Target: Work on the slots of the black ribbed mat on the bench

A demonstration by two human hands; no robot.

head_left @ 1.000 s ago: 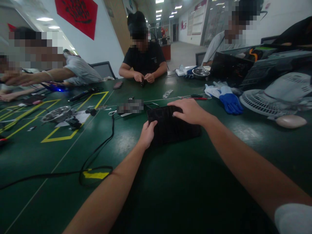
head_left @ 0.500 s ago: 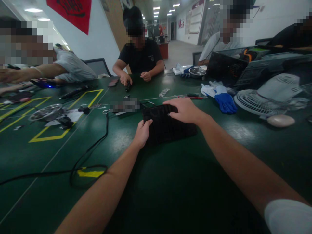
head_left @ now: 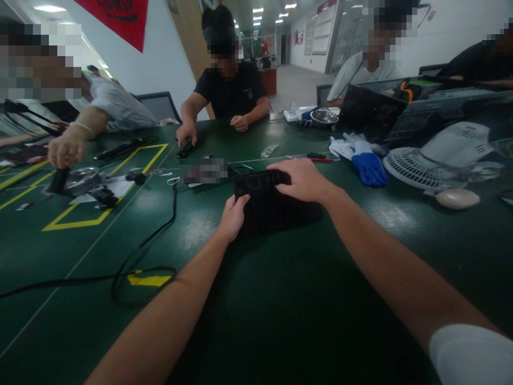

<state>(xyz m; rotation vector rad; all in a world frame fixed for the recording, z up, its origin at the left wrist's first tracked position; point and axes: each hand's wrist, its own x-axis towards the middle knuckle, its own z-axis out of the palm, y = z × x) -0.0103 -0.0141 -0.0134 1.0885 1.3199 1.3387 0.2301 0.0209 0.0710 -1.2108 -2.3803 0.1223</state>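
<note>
A flat black rectangular item (head_left: 276, 211) lies on the green table (head_left: 280, 299) in front of me; too dark to make out in detail. My left hand (head_left: 234, 216) grips its left edge, thumb on top. Over its upper right part lies my right hand (head_left: 298, 179), fingers curled over the far edge and the thumb bent inward near a small shiny spot. Just beyond the item's left corner sits a partly blurred object (head_left: 204, 172).
A black cable (head_left: 146, 240) loops at the left near yellow tape (head_left: 150, 280). Blue-and-white gloves (head_left: 368, 163), a white fan (head_left: 425, 160) and a metal bowl (head_left: 324, 117) stand at the right. People sit around the table.
The person at the left has reached over the table with a dark object in hand. The person opposite has moved a hand with a black object leftward. My hands hold nearly the same pose.
</note>
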